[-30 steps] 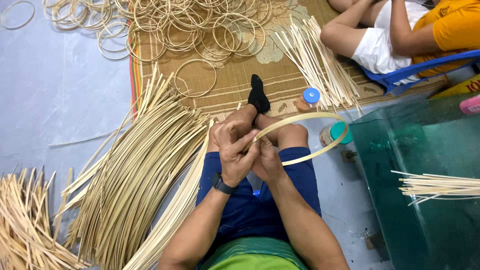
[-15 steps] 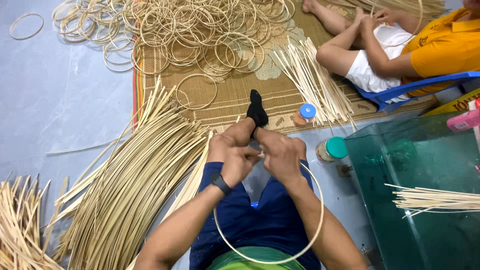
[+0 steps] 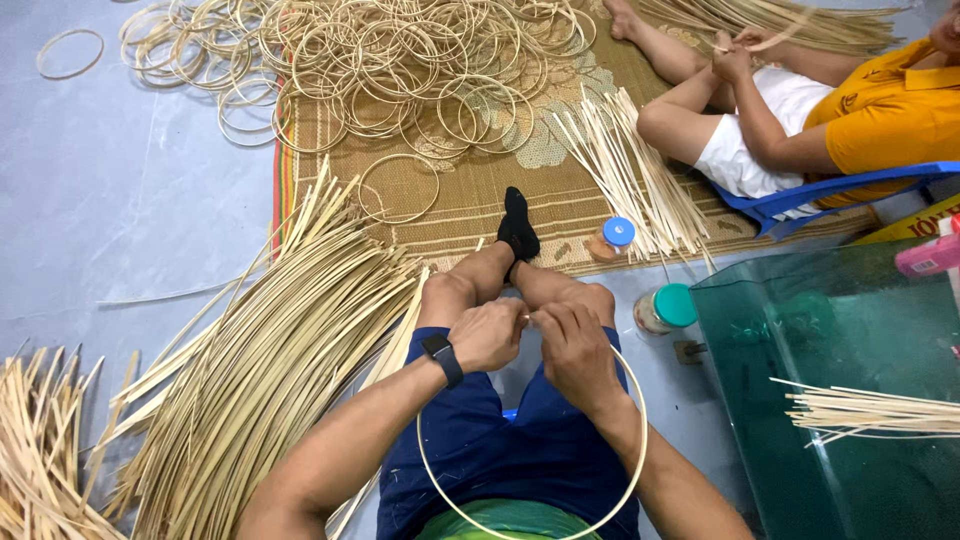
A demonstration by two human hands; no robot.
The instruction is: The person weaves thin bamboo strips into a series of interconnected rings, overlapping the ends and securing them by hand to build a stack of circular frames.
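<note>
The bamboo hoop (image 3: 440,490) hangs as a thin loop over the person's lap, its top pinched between both hands above the blue shorts and its lower arc sweeping down past the green shirt hem. The left hand (image 3: 488,335), with a dark watch at the wrist, is closed on the hoop's top end; the right hand (image 3: 573,345) is closed on it just beside, the fingertips of the two hands touching where the strip ends meet.

Containers: a small jar with a blue lid (image 3: 611,239) stands on the edge of the woven mat (image 3: 480,200), just beside a fan of short bamboo sticks (image 3: 625,170); what it holds cannot be told. A second jar with a teal lid (image 3: 666,308) stands on the floor near the right knee, its contents likewise unclear. To the right is a green glass tank (image 3: 800,330); a bundle of thin pale sticks (image 3: 870,412) lies across its top, and the inside looks dark.

On the mat lies a big heap of finished hoops (image 3: 380,60), many overlapping. Left of the person's legs, long bamboo strips (image 3: 260,360) lie in a curved sheaf on the floor, with a further pile of splints (image 3: 40,450) at the far left. Another person in an orange shirt (image 3: 880,110) sits on a blue chair at upper right, hands together on a strip.
</note>
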